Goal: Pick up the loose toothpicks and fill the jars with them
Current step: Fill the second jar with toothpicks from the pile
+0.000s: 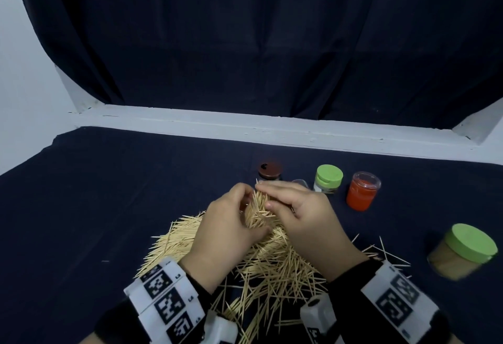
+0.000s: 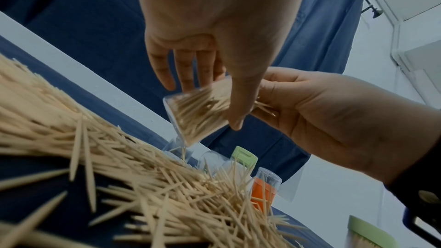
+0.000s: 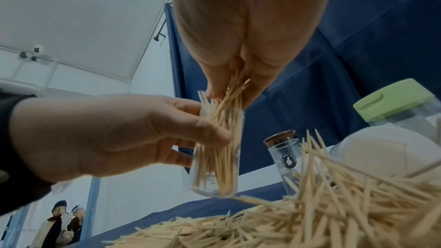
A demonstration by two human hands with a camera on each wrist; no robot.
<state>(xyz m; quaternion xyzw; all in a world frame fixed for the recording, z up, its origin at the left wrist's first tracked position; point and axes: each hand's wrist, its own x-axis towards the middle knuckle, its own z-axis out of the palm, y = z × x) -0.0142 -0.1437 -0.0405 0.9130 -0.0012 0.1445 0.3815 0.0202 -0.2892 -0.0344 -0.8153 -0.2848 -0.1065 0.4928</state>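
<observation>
My left hand (image 3: 114, 137) grips the clear jar (image 3: 218, 156) tilted over the pile (image 1: 261, 262), catching spills. My right hand (image 1: 304, 213) pinches toothpicks (image 3: 229, 93), feeding them in.

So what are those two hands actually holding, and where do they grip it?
The left hand grips a small clear jar round its upper side wall. The right hand pinches a bunch of toothpicks by their top ends, feeding them into the jar's mouth.
</observation>
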